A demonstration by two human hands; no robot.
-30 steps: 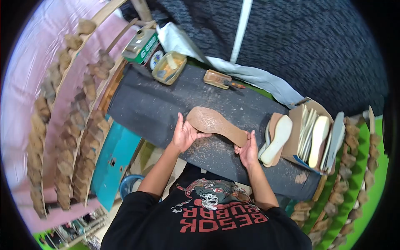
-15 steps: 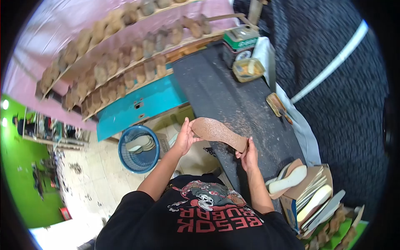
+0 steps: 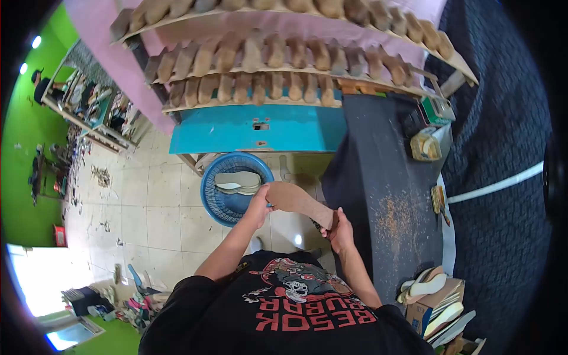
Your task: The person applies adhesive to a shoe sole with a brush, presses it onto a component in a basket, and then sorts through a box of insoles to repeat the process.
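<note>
A brown shoe insole (image 3: 297,199) stretches between my two hands, in front of my chest. My left hand (image 3: 258,207) is closed on its broad end, next to the blue basket (image 3: 208,204). The narrow end is pinched by my right hand (image 3: 340,232), beside the edge of the dark-covered table (image 3: 362,171). Several pale insoles (image 3: 238,180) lie stacked inside the basket.
Tan crumbs (image 3: 393,219) are scattered over the table. A brush (image 3: 439,204) and a plastic tub (image 3: 426,147) sit along its far side. More insoles fill a cardboard box (image 3: 419,316) at lower right. Shelves of shoe lasts (image 3: 254,50) stand above a turquoise panel (image 3: 219,127).
My view has turned left. The insole and both hands have gone from over the table to above the floor near the basket. The insole's face looked speckled before and looks smoother now.
</note>
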